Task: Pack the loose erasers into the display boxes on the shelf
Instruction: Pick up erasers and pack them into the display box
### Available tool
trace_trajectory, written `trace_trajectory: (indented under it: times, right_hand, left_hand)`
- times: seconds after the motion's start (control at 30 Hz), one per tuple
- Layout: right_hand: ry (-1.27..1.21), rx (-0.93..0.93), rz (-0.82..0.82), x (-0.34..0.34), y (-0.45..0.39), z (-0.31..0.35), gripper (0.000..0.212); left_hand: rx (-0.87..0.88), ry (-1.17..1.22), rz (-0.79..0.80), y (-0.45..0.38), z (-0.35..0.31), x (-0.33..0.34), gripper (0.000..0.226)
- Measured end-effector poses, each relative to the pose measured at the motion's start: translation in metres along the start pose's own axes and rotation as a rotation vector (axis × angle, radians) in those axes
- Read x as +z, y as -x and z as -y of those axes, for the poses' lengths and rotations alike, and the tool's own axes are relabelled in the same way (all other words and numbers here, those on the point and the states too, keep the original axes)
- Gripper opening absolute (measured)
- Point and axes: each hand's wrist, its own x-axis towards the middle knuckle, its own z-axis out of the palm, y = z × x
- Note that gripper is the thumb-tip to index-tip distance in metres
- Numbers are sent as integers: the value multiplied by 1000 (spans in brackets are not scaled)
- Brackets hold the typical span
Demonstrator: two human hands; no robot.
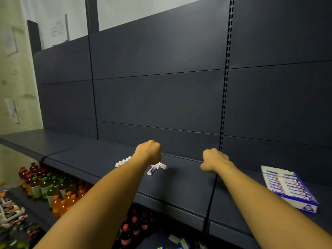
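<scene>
Head view: left hand (pixel 149 150) and right hand (pixel 214 159) curled mid-frame, contents cannot tell. Loose erasers (pixel 157 168) centre shelf (pixel 179 186); display box (pixel 289 187) right. Pickup step; next, grasp erasers, carry rightward.

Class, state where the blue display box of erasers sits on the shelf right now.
In the head view, the blue display box lies flat on the dark shelf at far right, right of the right hand.

A matt, smooth dark metal shelf (pixel 179 186) carries a glossy printed cardboard display box (pixel 291 190) at three o'clock.
</scene>
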Motion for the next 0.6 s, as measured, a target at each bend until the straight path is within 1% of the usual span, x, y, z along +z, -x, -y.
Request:
trace_trajectory:
  times: [0.13,0.23,0.33,0.6]
  right_hand:
    - [-3,7,-21,0,1,41,12]
    - [-6,14,-38,2,0,67,8]
    - [-11,17,-38,6,-3,88,18]
    - [-24,1,-46,10,-33,127,28]
  left_hand:
    - [6,46,10,2,41,9,25]
    - [31,64,15,7,63,15,30]
    - [44,75,21,12,80,24,32]
    - [39,119,31,-9,118,40,27]
